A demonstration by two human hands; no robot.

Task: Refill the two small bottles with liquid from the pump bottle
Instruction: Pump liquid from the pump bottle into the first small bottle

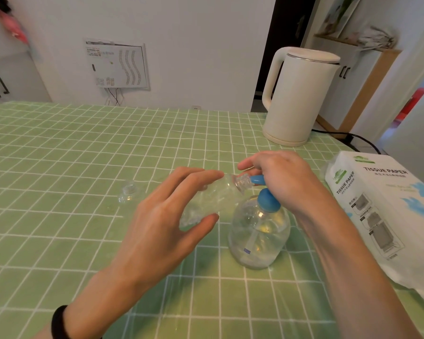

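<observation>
Evidently the filling of the first bottle was in hand. The person's left hand (157,221) held a small clear bottle (211,199) between fingers and thumb, tipped almost on its side above the table, with its open neck brought right up to the blue spout (257,179) of the pump bottle (257,236). The right hand (279,177) sat on top of the pump, its fingers curled over the head and around the spout. The pump bottle stood upright on the cloth just beside the left hand and looked only partly full.

How much liquid was in the small bottle could not be told. The next move would probably call for steady presses of the pump with the neck lined up under the spout, since the opening was narrow and a slip would likely spill onto the cloth. A second small clear item (127,192), likely the other bottle, stood well apart to the left.

The table wore a green checked tablecloth (59,143). A white kettle (299,94) stood at the far edge, its black cord (353,138) trailing off, and a pack of tissue paper (389,204) lay at the right. Behind were a white wall with a panel (118,64) and a cabinet (10,77).
</observation>
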